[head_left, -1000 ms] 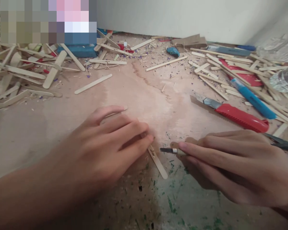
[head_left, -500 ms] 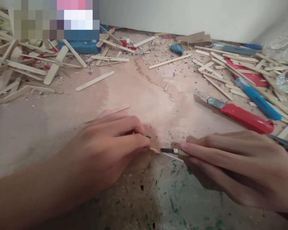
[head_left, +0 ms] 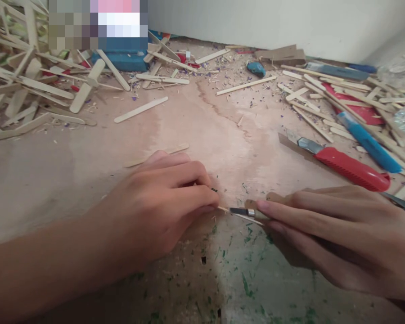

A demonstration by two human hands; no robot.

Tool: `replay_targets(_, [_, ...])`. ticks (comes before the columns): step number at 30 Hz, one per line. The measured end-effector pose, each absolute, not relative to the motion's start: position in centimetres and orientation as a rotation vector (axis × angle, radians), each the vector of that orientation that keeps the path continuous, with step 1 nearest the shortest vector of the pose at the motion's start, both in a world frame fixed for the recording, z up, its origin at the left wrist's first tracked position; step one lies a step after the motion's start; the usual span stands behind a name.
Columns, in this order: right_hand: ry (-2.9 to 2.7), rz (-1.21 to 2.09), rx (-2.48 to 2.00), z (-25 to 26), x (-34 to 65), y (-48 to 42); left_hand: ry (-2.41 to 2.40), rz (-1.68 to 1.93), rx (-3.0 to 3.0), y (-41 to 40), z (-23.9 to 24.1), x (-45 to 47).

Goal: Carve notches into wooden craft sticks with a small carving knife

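My left hand [head_left: 162,202] lies curled on the worn work surface [head_left: 205,135], its fingertips pinched on a thin wooden stick [head_left: 253,219] that runs to the right, mostly hidden under the fingers. My right hand [head_left: 337,234] grips a small craft knife [head_left: 242,211], wooden handle and metal collar showing, with its dark blade pointing left and resting against the stick close to my left fingertips. A loose flat stick [head_left: 157,155] lies just beyond my left hand.
A red utility knife [head_left: 340,164] lies right of centre, a blue one [head_left: 369,143] behind it. Heaps of wooden sticks [head_left: 30,90] fill the left and right back. A blue box [head_left: 121,60] and cardboard scraps [head_left: 280,54] sit by the wall. Dark scissors [head_left: 403,206] peek at far right.
My left hand has curled from flat fingers into a pinch. The stick has turned from diagonal to nearly level, and the knife blade now lies against it.
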State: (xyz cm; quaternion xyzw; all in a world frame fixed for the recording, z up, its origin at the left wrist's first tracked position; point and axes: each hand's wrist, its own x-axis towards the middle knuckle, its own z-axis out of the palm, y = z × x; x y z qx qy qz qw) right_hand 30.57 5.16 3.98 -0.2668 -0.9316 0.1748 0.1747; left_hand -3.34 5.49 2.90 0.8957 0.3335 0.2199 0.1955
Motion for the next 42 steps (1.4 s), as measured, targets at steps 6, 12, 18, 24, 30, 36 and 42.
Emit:
replay_targets(6, [-2.654, 0.455, -0.716, 3.9, 30.5, 5.4, 0.950, 0.650, 2.504, 5.4, 2.8, -3.0])
replay_targets(12, [-2.663, 0.400, -0.721, 3.9, 30.1, 5.2, 0.937, 0.633, 2.508, 5.4, 2.8, -3.0])
replay_targets(18, [-2.620, 0.460, -0.766, 3.7, 30.7, 5.0, 0.938, 0.647, 2.511, 5.3, 2.7, -3.1])
replay_targets(24, [-2.577, 0.460, -0.874, 3.3, 30.0, 3.9, 0.949, 0.613, 2.505, 5.3, 2.9, -3.2])
replay_targets(30, [-2.593, 0.421, -0.907, 3.4, 29.5, 3.4, 0.945, 0.659, 2.531, 5.4, 2.5, -3.0])
replay_targets(36, [-2.598, 0.469, -0.866, 3.8, 30.5, 4.3, 0.924, 0.705, 2.557, 5.6, 1.8, -3.1])
replay_targets(42, [-2.608, 0.435, -0.813, 3.6, 30.8, 4.4, 0.911, 0.714, 2.539, 5.6, 1.8, -3.1])
